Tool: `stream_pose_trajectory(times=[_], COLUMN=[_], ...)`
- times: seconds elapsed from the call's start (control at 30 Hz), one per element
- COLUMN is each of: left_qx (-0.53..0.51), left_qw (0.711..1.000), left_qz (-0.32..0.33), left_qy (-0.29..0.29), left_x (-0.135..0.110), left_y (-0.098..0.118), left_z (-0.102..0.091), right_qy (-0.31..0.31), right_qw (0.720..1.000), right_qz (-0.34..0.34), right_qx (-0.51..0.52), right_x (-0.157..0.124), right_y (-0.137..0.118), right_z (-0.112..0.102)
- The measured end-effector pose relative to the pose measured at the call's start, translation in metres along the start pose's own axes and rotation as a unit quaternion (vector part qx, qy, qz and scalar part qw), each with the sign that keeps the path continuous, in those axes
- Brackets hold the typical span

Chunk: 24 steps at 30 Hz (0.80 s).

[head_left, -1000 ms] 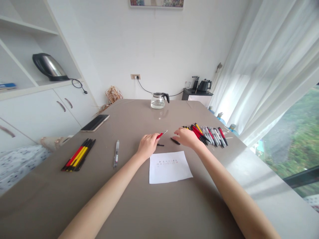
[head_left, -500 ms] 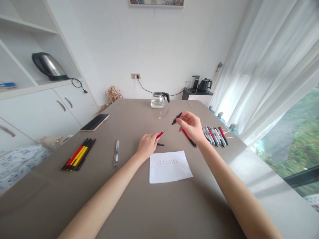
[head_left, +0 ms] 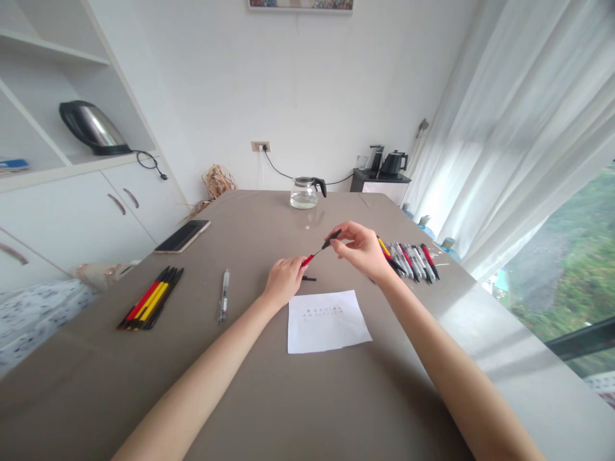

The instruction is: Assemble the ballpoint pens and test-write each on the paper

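Observation:
My left hand [head_left: 284, 280] is closed round a red pen [head_left: 308, 259] whose thin tip points up and to the right. My right hand [head_left: 361, 248] pinches a small black pen piece [head_left: 331, 239] and holds it at the tip of that red pen. A short black part [head_left: 310, 278] lies on the table just right of my left hand. A white sheet of paper [head_left: 327, 321] with a line of small marks lies in front of both hands.
A row of several red, black and grey pens [head_left: 408, 258] lies right of my right hand. A bundle of red, yellow and black pens [head_left: 151, 298] and a clear pen [head_left: 224, 294] lie at the left. A notebook [head_left: 183, 236] and glass jug [head_left: 304, 192] sit farther back on the brown table [head_left: 269, 397].
My right hand picked the black piece up from the table, lifted it, then brought it left and down to the tip of the red pen. My left hand stayed in place.

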<state>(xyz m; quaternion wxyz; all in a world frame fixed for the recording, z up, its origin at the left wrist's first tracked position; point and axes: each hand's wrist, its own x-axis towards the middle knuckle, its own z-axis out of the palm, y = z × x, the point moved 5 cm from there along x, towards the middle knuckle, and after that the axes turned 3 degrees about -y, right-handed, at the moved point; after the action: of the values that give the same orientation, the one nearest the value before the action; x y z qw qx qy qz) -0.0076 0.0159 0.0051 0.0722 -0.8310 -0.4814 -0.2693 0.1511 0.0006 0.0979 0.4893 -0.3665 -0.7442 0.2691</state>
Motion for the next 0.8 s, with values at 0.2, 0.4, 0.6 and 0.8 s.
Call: stream_pose_trajectory(times=[0.2, 0.4, 0.6, 0.8], left_qx=[0.0, -0.001, 0.0, 0.001], left_qw=[1.0, 1.0, 1.0, 1.0], left_qz=[0.004, 0.002, 0.004, 0.006], left_qy=[0.003, 0.007, 0.003, -0.002], left_x=[-0.0006, -0.0006, -0.0002, 0.0], left_y=[0.0, 0.0001, 0.0012, 0.0023], left_z=[-0.0005, -0.0006, -0.0012, -0.0021], right_qy=[-0.008, -0.018, -0.018, -0.021], right_qw=[1.0, 1.0, 1.0, 0.999], right_qz=[0.002, -0.002, -0.008, -0.008], right_qx=[-0.004, -0.011, -0.015, -0.028], right_x=[-0.0005, -0.0004, -0.0005, -0.0006], right_y=[-0.0002, -0.0023, -0.0037, -0.0025], right_z=[0.0021, 0.0027, 0.0019, 0.0034])
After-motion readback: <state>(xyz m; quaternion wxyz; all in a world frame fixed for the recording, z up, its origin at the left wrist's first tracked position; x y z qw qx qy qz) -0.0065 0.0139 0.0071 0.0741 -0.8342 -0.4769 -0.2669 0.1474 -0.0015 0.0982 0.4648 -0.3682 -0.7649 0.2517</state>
